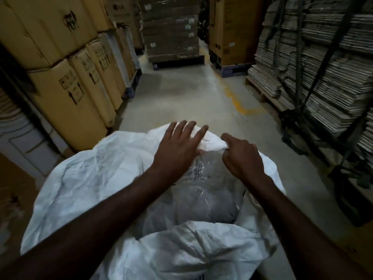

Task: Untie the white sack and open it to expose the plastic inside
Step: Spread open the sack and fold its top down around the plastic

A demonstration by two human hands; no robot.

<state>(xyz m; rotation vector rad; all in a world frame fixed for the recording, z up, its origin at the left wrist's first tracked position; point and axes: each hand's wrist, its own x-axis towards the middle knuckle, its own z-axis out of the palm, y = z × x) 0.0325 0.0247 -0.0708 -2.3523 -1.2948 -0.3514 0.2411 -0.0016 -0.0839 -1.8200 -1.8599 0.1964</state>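
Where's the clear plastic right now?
Head view, lower centre: the clear plastic shows inside the white sack's open mouth, just below both hands.

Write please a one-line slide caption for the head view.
Right hand grips white sack rim, left hand spread flat, clear plastic exposed.

Sack (96, 178) on floor (181, 93), nearest camera, mouth open toward far end. Plastic (197, 190) inside sack, between both forearms. Left hand (177, 146) flat on sack's far rim; right hand (242, 156) just beside it, fisted on same rim. Stacked cartons (66, 87) along left. Flattened cardboard stacks (323, 57) on pallet at right. Wrapped pallet load (171, 27) behind, at aisle end.
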